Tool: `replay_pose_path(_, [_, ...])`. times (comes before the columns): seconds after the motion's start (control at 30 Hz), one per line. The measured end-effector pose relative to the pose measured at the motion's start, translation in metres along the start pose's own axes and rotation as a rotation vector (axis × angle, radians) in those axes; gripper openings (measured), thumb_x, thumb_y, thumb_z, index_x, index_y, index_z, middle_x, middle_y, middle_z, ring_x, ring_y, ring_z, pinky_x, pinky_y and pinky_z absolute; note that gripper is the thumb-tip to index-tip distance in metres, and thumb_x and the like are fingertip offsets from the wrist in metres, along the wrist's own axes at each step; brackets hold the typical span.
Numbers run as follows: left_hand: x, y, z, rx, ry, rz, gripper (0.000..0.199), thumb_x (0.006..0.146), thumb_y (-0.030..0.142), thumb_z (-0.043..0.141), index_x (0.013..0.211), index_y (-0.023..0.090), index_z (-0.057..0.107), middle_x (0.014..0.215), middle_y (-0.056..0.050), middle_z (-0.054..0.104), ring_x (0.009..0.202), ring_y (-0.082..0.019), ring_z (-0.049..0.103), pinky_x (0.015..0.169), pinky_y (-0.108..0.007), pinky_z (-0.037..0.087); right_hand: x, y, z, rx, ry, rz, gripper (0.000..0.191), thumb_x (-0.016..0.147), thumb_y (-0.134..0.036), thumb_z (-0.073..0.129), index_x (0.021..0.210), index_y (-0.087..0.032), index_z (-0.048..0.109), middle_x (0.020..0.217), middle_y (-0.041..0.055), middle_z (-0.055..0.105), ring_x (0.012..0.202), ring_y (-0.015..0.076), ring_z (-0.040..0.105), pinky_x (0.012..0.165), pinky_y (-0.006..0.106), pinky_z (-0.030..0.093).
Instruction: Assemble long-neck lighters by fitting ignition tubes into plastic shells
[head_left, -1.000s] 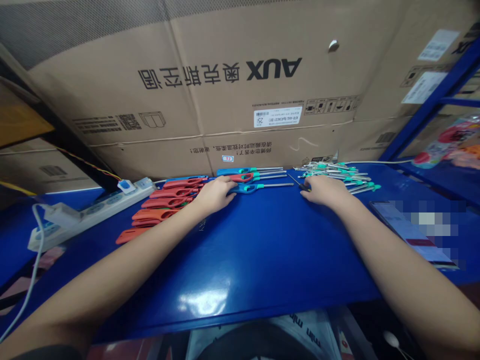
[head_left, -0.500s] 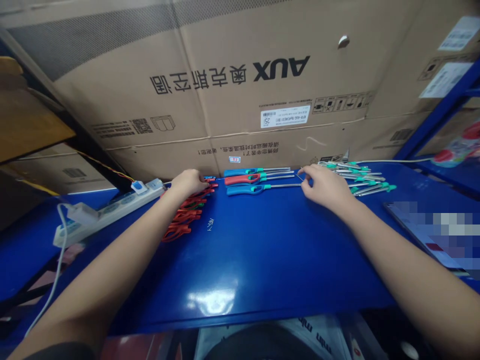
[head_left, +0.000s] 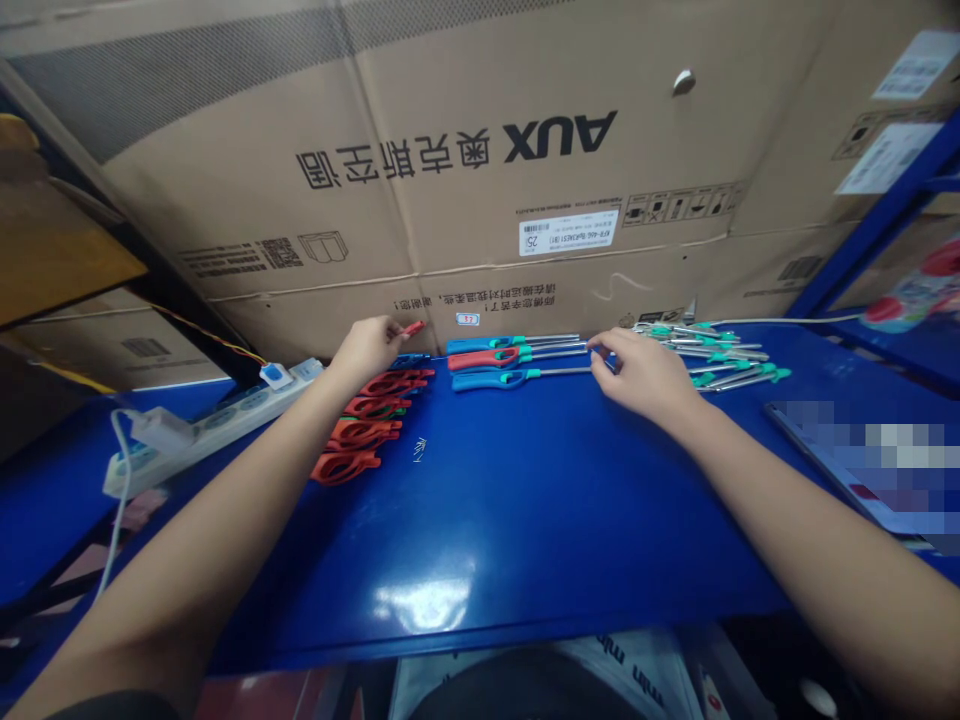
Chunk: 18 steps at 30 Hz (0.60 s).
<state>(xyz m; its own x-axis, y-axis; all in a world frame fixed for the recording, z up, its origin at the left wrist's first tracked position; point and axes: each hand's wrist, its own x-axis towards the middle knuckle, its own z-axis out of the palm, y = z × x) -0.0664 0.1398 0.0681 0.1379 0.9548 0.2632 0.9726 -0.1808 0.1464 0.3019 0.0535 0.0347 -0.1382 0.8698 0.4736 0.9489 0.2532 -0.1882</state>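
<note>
My left hand (head_left: 371, 348) is closed on a red handle (head_left: 413, 328), raised just above a pile of red handles (head_left: 364, 432) on the blue table. Between my hands lie lighters with long metal tubes: a red one (head_left: 484, 358) with a blue one (head_left: 491, 380) in front and another blue one (head_left: 480, 344) behind. My right hand (head_left: 637, 368) is at the tube ends, thumb and index finger closed together; whatever is between the fingertips is too small to make out. Metal tubes with green ends (head_left: 727, 350) lie right of it.
A large cardboard box (head_left: 450, 90) stands behind the blue table (head_left: 525, 520). On the left is a white power strip (head_left: 225, 425) with plugs and cords. A flat device (head_left: 840, 470) lies at the right, and a small label (head_left: 467, 319) is on the box.
My left hand has risen from the pile, with a red handle now showing in its fingers. My right hand has shifted slightly left.
</note>
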Motion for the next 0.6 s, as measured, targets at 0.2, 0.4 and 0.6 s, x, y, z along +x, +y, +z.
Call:
replay_pose_path(0.2, [-0.046, 0.066, -0.008, -0.126, 0.06, 0.202, 0.018, 0.094, 0.031, 0.059, 0.098, 0.017, 0.069, 0.095, -0.008, 0.074, 0.086, -0.022, 0.068, 0.081, -0.032, 0.053, -0.005, -0.016, -0.004, 0.305, 0.089, -0.083, 0.024, 0.089, -0.023, 0.051, 0.101, -0.017, 0.071, 0.093, 0.0066, 0.071, 0.068, 0.0165, 0.059, 0.068, 0.03, 0.046])
replay_pose_path(0.4, [-0.102, 0.129, 0.022, -0.228, -0.21, 0.541, 0.012, 0.091, 0.021, 0.06, 0.089, 0.02, 0.072, 0.092, -0.008, 0.075, 0.085, -0.024, 0.07, 0.075, -0.034, 0.053, -0.011, -0.026, -0.008, 0.697, -0.351, -0.267, 0.017, 0.087, -0.03, 0.061, 0.096, -0.019, 0.07, 0.102, 0.0058, 0.064, 0.074, 0.0134, 0.058, 0.068, 0.027, 0.049])
replay_pose_path(0.6, [-0.12, 0.144, 0.042, -0.33, -0.334, 0.59, 0.007, 0.088, 0.026, 0.068, 0.093, 0.025, 0.073, 0.09, -0.001, 0.077, 0.081, -0.019, 0.071, 0.068, -0.027, 0.053, -0.013, -0.019, -0.003, 0.601, -0.739, -0.479, 0.013, 0.085, -0.029, 0.071, 0.092, -0.018, 0.069, 0.102, 0.0038, 0.057, 0.085, 0.0143, 0.056, 0.076, 0.028, 0.048])
